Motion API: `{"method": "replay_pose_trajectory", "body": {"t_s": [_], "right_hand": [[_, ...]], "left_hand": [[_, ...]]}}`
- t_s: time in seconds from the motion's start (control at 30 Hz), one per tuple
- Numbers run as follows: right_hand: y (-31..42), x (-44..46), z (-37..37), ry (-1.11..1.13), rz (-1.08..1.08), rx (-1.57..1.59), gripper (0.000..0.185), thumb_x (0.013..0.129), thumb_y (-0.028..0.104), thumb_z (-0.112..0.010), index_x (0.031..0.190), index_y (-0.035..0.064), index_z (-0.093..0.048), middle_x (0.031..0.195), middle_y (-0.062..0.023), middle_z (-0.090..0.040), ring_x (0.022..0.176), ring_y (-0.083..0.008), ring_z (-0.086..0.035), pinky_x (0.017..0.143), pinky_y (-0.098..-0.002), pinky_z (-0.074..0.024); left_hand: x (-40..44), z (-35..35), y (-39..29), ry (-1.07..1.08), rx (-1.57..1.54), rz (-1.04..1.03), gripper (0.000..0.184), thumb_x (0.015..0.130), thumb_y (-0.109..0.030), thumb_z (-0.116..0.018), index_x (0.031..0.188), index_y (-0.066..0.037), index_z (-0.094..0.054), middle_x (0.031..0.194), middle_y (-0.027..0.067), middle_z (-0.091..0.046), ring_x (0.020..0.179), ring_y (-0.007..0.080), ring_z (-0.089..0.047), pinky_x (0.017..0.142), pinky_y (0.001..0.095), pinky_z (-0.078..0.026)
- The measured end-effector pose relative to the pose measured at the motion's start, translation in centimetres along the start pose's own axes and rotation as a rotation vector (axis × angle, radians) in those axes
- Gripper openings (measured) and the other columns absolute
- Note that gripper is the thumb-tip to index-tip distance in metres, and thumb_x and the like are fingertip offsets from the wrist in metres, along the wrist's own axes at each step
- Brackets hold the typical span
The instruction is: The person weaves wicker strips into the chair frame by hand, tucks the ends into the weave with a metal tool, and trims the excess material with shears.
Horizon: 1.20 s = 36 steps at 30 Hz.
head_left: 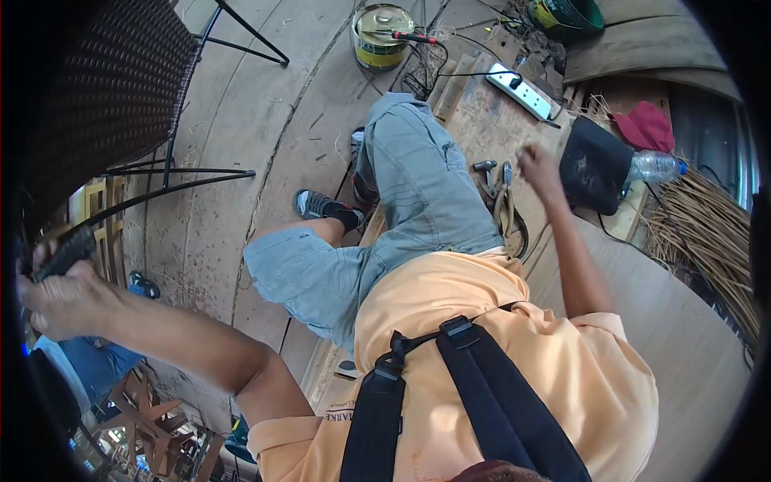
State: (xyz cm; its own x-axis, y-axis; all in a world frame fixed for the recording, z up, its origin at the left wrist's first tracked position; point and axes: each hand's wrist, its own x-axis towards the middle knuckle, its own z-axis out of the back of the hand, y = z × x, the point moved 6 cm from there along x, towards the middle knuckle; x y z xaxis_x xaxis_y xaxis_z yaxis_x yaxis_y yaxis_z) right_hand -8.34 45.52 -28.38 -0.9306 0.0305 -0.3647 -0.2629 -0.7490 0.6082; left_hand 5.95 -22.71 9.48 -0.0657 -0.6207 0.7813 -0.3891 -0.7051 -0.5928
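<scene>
At the far left edge, my left hand is closed around a dark, stubby, handle-like piece, close to the black metal frame of a woven brown chair. What lies beyond its fingers is lost in the dark lens edge. My right hand is raised with curled fingers over the wooden bench; anything inside them is hidden. Beside it lie a hammer and pliers with tan handles. A flat black sheet or pouch lies just right of that hand.
A white power strip, water bottle, red cap and bundle of cane strips are on the right. A tin bears a red-handled tool. Cables trail nearby. Another person's blue-clad leg shows lower left.
</scene>
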Motion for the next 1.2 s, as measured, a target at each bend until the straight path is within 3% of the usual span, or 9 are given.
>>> {"method": "replay_pose_trajectory", "body": {"t_s": [0.13, 0.27, 0.33, 0.4, 0.53, 0.63, 0.73, 1.03, 1.2], "right_hand": [[-4.1, -6.5, -5.8, 0.041, -0.102, 0.347, 0.016, 0.092, 0.013, -0.056, 0.102, -0.0001, -0.060, 0.074, -0.0013, -0.060, 0.057, -0.0085, -0.055, 0.052, -0.0226, -0.0446], [0.7, -8.3, -6.4, -0.075, 0.226, -0.475, 0.039, 0.084, 0.018, -0.066, 0.116, 0.0015, -0.054, 0.108, -0.0154, -0.061, 0.100, -0.0286, -0.059, 0.079, -0.0407, -0.0518], [1.4, -8.5, -6.3, 0.105, 0.052, -0.536, 0.044, 0.080, 0.022, -0.069, 0.116, 0.0039, -0.053, 0.119, -0.0190, -0.055, 0.116, -0.0351, -0.049, 0.092, -0.0462, -0.0462], [-1.5, -7.0, -7.5, 0.207, -0.067, -0.632, 0.039, 0.081, 0.025, -0.068, 0.110, 0.0035, -0.056, 0.116, -0.0193, -0.057, 0.110, -0.0354, -0.055, 0.092, -0.0459, -0.0463], [-0.2, -8.8, -5.7, 0.126, 0.129, -0.584, 0.041, 0.087, 0.035, -0.060, 0.107, -0.0004, -0.061, 0.107, -0.0231, -0.062, 0.104, -0.0382, -0.057, 0.087, -0.0449, -0.0460], [1.8, -8.8, -5.1, 0.090, 0.350, -0.470, 0.045, 0.087, 0.038, -0.059, 0.112, -0.0003, -0.056, 0.104, -0.0231, -0.061, 0.098, -0.0365, -0.056, 0.082, -0.0439, -0.0456], [4.2, -10.0, -4.2, 0.065, 0.442, -0.416, 0.050, 0.088, 0.040, -0.058, 0.117, -0.0002, -0.050, 0.101, -0.0230, -0.060, 0.093, -0.0348, -0.055, 0.078, -0.0429, -0.0451], [9.0, -12.2, 0.2, 0.075, 0.487, -0.188, 0.066, 0.090, 0.046, -0.056, 0.133, 0.0001, -0.035, 0.091, -0.0230, -0.059, 0.076, -0.0297, -0.052, 0.064, -0.0399, -0.0438], [22.1, -9.7, -2.5, 0.261, 0.581, 0.174, 0.088, 0.088, 0.052, -0.059, 0.151, 0.0077, -0.016, 0.079, -0.0161, -0.057, 0.057, -0.0183, -0.047, 0.046, -0.0337, -0.0407]], "left_hand": [[-3.6, -1.5, -1.9, 0.034, 0.010, 0.231, 0.021, 0.080, -0.009, -0.068, 0.084, 0.009, -0.060, 0.066, 0.0151, -0.057, 0.052, 0.0198, -0.055, 0.050, 0.0298, -0.050], [-3.9, -1.6, -1.5, 0.125, 0.033, 0.249, 0.013, 0.084, -0.005, -0.065, 0.092, 0.004, -0.059, 0.071, 0.0125, -0.060, 0.057, 0.0172, -0.058, 0.051, 0.0287, -0.050], [-3.4, -1.2, -0.2, 0.085, 0.054, 0.274, 0.014, 0.085, -0.007, -0.065, 0.094, 0.002, -0.061, 0.074, 0.0117, -0.063, 0.059, 0.0176, -0.059, 0.053, 0.0303, -0.051], [-5.3, -3.6, -2.9, 0.418, 1.323, -0.907, 0.015, 0.085, -0.012, -0.064, 0.096, -0.001, -0.064, 0.079, 0.0103, -0.065, 0.063, 0.0195, -0.061, 0.060, 0.0336, -0.052], [-7.8, -4.1, -3.4, 0.483, 0.713, -0.100, 0.026, 0.094, -0.027, -0.054, 0.087, -0.004, -0.063, 0.072, 0.0083, -0.063, 0.065, 0.0194, -0.061, 0.060, 0.0369, -0.049], [-8.5, -4.2, -2.9, 0.083, -0.023, 0.433, 0.035, 0.093, -0.034, -0.058, 0.076, -0.004, -0.054, 0.061, 0.0056, -0.057, 0.048, 0.0117, -0.056, 0.043, 0.0282, -0.044], [-7.7, -4.5, -3.7, 0.079, -0.198, 0.444, 0.011, 0.090, -0.011, -0.060, 0.088, 0.000, -0.057, 0.065, 0.0010, -0.054, 0.048, 0.0073, -0.053, 0.041, 0.0233, -0.043], [-6.8, -3.9, -5.1, 0.144, -0.274, 0.353, 0.012, 0.092, -0.015, -0.060, 0.088, -0.003, -0.057, 0.069, -0.0006, -0.056, 0.052, 0.0032, -0.054, 0.041, 0.0173, -0.041], [-6.9, -3.7, -5.7, 0.176, -0.294, 0.452, 0.014, 0.092, -0.016, -0.061, 0.091, -0.002, -0.058, 0.071, 0.0009, -0.058, 0.055, 0.0039, -0.057, 0.040, 0.0166, -0.041]]}}
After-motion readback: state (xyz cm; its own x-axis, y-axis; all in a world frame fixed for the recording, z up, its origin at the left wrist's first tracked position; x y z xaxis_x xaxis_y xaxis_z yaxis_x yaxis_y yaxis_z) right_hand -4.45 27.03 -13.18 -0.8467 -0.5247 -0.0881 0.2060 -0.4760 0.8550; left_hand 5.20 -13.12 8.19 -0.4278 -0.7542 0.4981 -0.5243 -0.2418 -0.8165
